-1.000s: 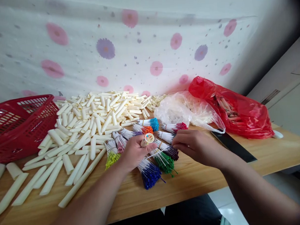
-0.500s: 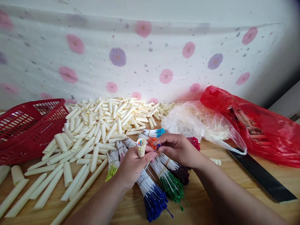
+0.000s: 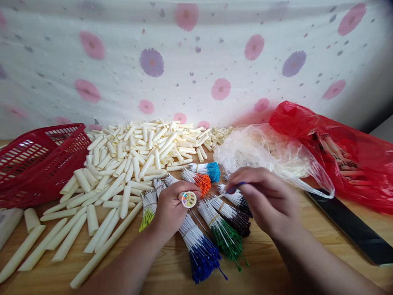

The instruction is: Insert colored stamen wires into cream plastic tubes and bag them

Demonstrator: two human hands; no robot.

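My left hand (image 3: 169,208) is closed around a cream tube (image 3: 188,200) with a notched rim and small coloured bits at its open end, which faces me. To its right, my right hand (image 3: 271,201) pinches a thin white stick with a blue-purple end (image 3: 234,188); its white shaft points toward the left hand. Below and between the hands lie banded bundles of similar sticks: a blue-tipped bundle (image 3: 203,259), a green-tipped bundle (image 3: 223,239) and a dark purple-tipped bundle (image 3: 239,221). An orange-tipped bundle (image 3: 200,182) and a light-blue-tipped bundle (image 3: 210,170) lie behind.
A large heap of cream tubes (image 3: 141,153) spreads across the back and left, beside a red plastic basket (image 3: 68,165). At right are a clear plastic bag (image 3: 248,148), a red bag (image 3: 371,167) and a flat black strip (image 3: 354,228). A yellow-tipped bundle (image 3: 147,209) lies left.
My right hand has moved right, away from the tube, carrying the blue-purple-ended stick. The left hand stays near its place, with the tube's open end turned more toward me. The view has shifted slightly.
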